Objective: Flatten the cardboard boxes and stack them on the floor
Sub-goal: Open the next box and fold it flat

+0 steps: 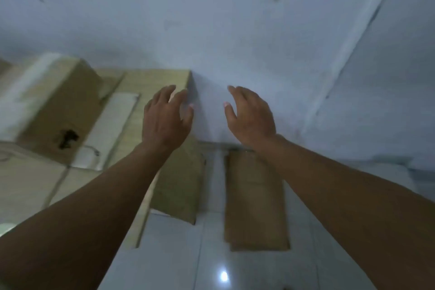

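Observation:
My left hand (166,117) and my right hand (250,115) are both stretched out in front of me, fingers spread, holding nothing. Below my right arm a flattened cardboard stack (255,202) lies on the white tiled floor (169,254). A tall cardboard box (150,82) stands against the wall, and my left hand hovers at its right corner. To the left a smaller taped box (58,101) sits tilted on top of other boxes. A brown cardboard flap (181,186) hangs down beside the tall box. The picture is blurred.
A pale blue wall (223,19) fills the upper half, with a corner edge running diagonally at the right. More cardboard surfaces (26,183) fill the left side. A light reflects off the floor tiles at the bottom.

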`<state>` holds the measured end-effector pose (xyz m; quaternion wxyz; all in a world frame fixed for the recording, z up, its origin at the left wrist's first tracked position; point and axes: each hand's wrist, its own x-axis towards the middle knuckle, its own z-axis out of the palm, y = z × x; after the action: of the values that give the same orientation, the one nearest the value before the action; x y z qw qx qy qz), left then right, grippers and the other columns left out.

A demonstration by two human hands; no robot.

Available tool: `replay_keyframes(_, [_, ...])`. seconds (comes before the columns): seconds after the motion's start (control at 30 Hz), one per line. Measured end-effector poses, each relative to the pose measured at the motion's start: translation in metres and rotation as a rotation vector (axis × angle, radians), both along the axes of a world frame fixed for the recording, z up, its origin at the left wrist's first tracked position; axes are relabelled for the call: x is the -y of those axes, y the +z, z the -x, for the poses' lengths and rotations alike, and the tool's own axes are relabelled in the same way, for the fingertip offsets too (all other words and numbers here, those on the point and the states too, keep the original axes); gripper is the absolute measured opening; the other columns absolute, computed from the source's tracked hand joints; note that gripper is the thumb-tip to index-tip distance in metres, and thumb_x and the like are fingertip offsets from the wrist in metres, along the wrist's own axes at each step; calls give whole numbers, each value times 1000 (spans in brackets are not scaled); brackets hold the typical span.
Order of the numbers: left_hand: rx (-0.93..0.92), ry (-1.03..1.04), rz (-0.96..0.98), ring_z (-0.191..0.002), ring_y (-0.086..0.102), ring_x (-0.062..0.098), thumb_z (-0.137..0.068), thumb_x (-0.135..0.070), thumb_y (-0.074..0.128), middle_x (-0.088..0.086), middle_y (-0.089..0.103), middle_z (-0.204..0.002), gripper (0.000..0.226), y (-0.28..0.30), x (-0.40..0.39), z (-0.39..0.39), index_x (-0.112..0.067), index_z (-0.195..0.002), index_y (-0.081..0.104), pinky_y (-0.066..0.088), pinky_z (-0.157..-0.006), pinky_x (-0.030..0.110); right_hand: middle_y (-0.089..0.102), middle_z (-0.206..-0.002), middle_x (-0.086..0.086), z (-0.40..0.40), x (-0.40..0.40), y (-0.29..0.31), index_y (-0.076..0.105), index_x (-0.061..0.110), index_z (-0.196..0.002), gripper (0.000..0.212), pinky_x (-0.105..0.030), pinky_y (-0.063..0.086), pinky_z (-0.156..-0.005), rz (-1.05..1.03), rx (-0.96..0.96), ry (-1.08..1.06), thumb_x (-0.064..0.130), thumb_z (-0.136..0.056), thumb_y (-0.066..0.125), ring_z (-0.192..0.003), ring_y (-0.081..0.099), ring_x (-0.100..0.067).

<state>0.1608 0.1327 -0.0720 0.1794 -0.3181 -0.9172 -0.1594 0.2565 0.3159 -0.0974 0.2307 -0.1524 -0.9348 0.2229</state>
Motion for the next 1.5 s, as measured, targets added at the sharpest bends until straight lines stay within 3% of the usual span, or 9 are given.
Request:
replay_keyframes(0.2, [-118,102,-82,-131,46,33,-94,-37,54,13,52,-141,45,144,105,12,-15,-132,59,40,-105,48,52,-145,-8,38,87,151,48,16,-145,47,-43,37,-109,-22,-127,84,33,-101,45,-133,47,-27])
replay_keyframes(0.43, [-139,193,-71,-130,47,30,-95,-41,52,8,52,-140,44,208,258,24,-18,-133,58,43,-102,47,53,-145,-6,57,234,208,49,16,-144,47,-39,37,-106,25,-111,127,35,-102,45,-131,48,-26])
replay_keyframes(0.7, [40,242,-52,-125,51,33,-91,-48,45,10,55,-137,51,179,382,74,-18,-129,61,45,-98,50,55,-140,-7,101,364,180,50,17,-140,44,-41,40,-99,102,83,145,35,-100,45,-126,50,-29])
replay_keyframes(0.87, [139,261,-31,-125,51,32,-93,-42,55,9,55,-138,43,139,426,131,-19,-130,61,46,-97,49,46,-149,-2,174,402,152,46,23,-145,49,-39,35,-106,188,184,119,42,-100,42,-136,42,-25])
replay_keyframes(1.1, [443,224,79,-141,35,25,-96,-49,48,8,38,-153,55,91,446,223,-23,-144,47,35,-111,43,40,-153,-3,276,442,110,46,23,-144,57,-40,33,-110,241,377,89,54,-96,45,-140,35,-25])
replay_keyframes(1.23, [561,116,191,-147,21,28,-87,-66,42,13,27,-158,77,71,450,268,-21,-149,37,27,-116,43,32,-157,-7,311,453,83,42,21,-145,66,-46,31,-113,231,452,-7,62,-93,43,-145,25,-27])
replay_keyframes(1.37, [568,-24,297,-151,2,29,-89,-68,44,10,6,-164,84,53,453,312,-22,-155,19,18,-119,50,11,-165,-8,336,470,71,35,23,-148,74,-56,14,-118,199,487,-160,68,-89,44,-152,5,-26])
replay_keyframes(1.5, [554,-126,404,-151,-7,29,-82,-79,36,12,-4,-164,95,43,457,341,-24,-156,10,15,-119,50,1,-166,-10,345,486,70,30,25,-149,76,-65,1,-116,173,558,-257,67,-87,46,-153,-5,-27])
